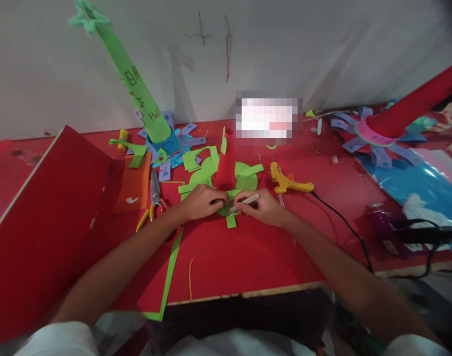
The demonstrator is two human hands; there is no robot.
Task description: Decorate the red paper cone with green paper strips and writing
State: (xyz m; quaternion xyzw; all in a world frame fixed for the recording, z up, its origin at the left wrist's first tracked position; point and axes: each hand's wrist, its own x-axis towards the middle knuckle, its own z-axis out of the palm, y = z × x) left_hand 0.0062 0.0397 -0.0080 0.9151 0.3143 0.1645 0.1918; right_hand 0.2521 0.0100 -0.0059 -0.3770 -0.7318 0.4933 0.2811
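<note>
In the middle of the table a green paper flower base lies flat, with a red paper tube standing up from it. My right hand is closed round a pale marker, its tip over the front petal of the green paper. My left hand rests on the left front of the base with its fingers curled in. Whether those fingers pinch the paper cannot be made out. Green paper strips stick out around the petals.
A yellow glue gun with a black cord lies to the right. Scissors and an orange sheet lie left. A tall green paper tube stands back left; a red one leans right. A red folder stands tilted.
</note>
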